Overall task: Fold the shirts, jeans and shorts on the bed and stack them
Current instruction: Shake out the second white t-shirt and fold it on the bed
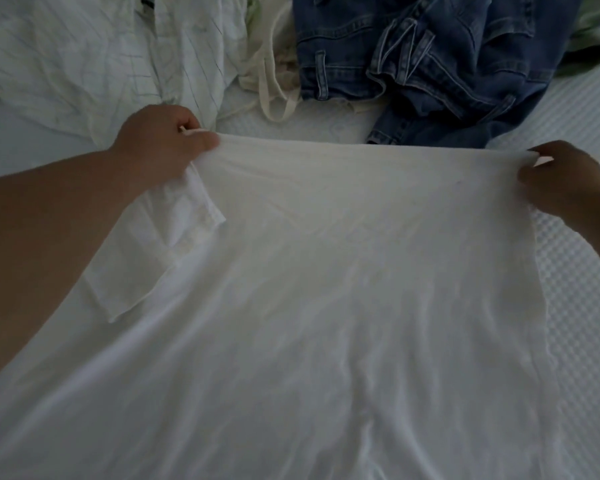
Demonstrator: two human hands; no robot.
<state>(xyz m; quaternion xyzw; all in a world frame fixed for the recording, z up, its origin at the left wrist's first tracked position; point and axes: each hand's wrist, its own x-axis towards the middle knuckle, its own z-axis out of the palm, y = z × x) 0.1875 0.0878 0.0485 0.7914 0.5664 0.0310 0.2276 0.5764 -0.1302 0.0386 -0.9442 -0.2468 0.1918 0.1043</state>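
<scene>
A plain white shirt (343,271) fills the middle and lower part of the view, stretched out flat between both hands. My left hand (163,143) pinches its far left corner, where a short sleeve hangs down beneath my wrist. My right hand (565,178) pinches the far right corner. The far edge runs taut between the two hands. Behind it lie crumpled blue jeans (437,64) at the upper right and a white shirt with thin check lines (94,53) at the upper left.
A cream garment with long straps (274,88) lies between the checked shirt and the jeans. Something pale green (596,26) shows at the top right corner. The white textured bed cover (582,271) is bare along the right side.
</scene>
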